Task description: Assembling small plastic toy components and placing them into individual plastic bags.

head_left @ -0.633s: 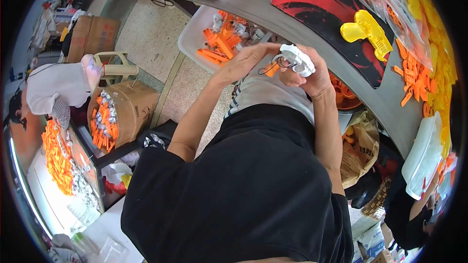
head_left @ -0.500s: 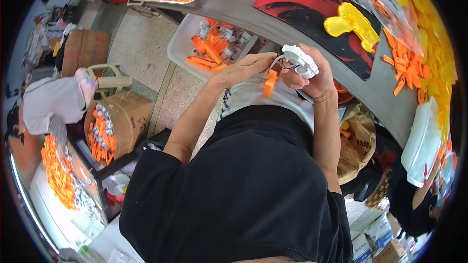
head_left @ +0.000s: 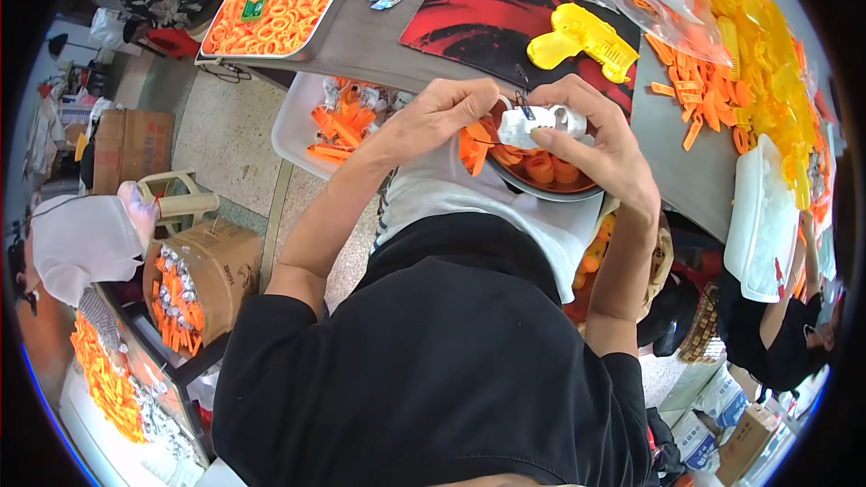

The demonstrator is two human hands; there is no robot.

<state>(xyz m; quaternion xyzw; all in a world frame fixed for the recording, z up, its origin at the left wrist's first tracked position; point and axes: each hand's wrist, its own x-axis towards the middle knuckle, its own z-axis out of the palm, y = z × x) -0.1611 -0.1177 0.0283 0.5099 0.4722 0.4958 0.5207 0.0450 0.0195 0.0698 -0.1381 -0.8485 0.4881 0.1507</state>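
My right hand grips a white moulded plastic part, thumb across its near side and fingers behind. Thin dark wires stick up from the part. My left hand is closed at the part's left end, its fingertips pinching a pale wire loop. Just below the left fingertips is an orange plastic piece, with a thin dark wire running from it toward the white part. Beneath both hands, a round metal bowl holds orange round parts.
A yellow toy-gun shell lies on a black-and-red mat. Orange rings fill a tray at far left; a white bin stands below. Yellow parts and a white tub lie right. Another person is at right.
The white part has been turned and lowered over the bowl, which now shows more. My left hand has come in close to it. The whole view has shifted.
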